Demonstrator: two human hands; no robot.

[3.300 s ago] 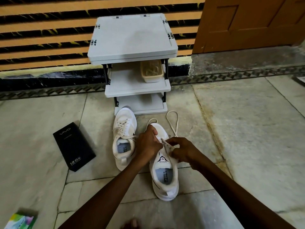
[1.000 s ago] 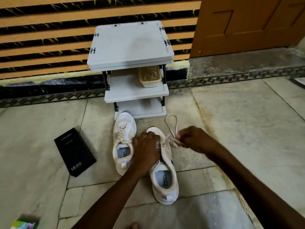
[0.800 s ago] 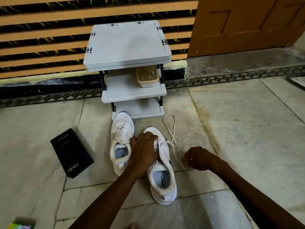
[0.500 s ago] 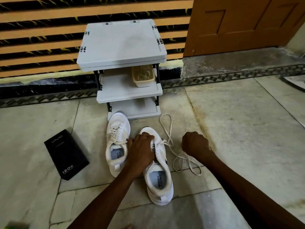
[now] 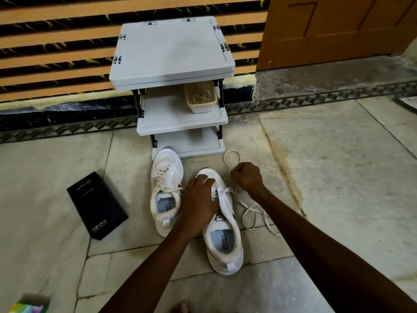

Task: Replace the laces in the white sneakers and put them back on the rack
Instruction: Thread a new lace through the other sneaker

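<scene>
Your right hand (image 5: pixel 247 177) has moved forward, away from you and toward the gray shoe rack (image 5: pixel 171 53). It is clenched in a fist around the lace (image 5: pixel 248 208), which runs back to the eyelets of the white sneaker (image 5: pixel 222 240) on the floor in front of the rack, toe pointing at it. Your left hand (image 5: pixel 200 197) grips that sneaker's forefoot, fingers curled over it. A second sneaker (image 5: pixel 165 177), laced, has its toe right at the rack's bottom shelf. A black Vivo box (image 5: pixel 97 204) lies left of the rack's foot, and a beige basket (image 5: pixel 200 96) sits on its middle shelf.
</scene>
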